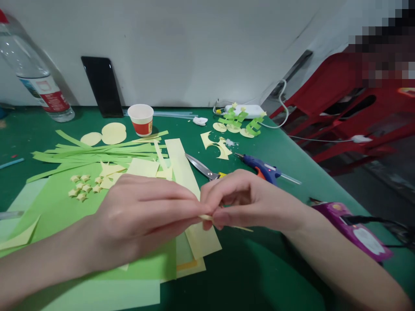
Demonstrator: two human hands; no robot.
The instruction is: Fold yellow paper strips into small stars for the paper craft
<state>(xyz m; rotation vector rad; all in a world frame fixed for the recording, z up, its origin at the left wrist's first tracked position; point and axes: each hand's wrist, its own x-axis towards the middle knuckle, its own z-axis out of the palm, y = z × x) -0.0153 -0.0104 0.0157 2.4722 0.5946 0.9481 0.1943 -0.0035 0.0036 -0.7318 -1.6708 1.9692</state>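
Between my fingertips is a narrow pale yellow paper strip [206, 217], its thin tail sticking out below my right hand. My left hand [152, 211] pinches it with the fingers pressed together. My right hand [240, 201] is closed on the same strip, thumb against the fingers; the part inside the fingers is hidden. Several small folded yellow paper stars [84, 188] lie left of my left hand on a green sheet [106, 272]. Under and beyond the hands is a wide pale yellow paper strip [181, 160], and scissors [202, 167] lie beside it.
Green paper strips [97, 151] lie behind the stars. A paper cup [141, 120], a phone [102, 86] and a water bottle [42, 82] stand along the wall. A blue glue gun [264, 167], green paper pieces with stars [235, 116] and a purple device [353, 229] with cables are at right.
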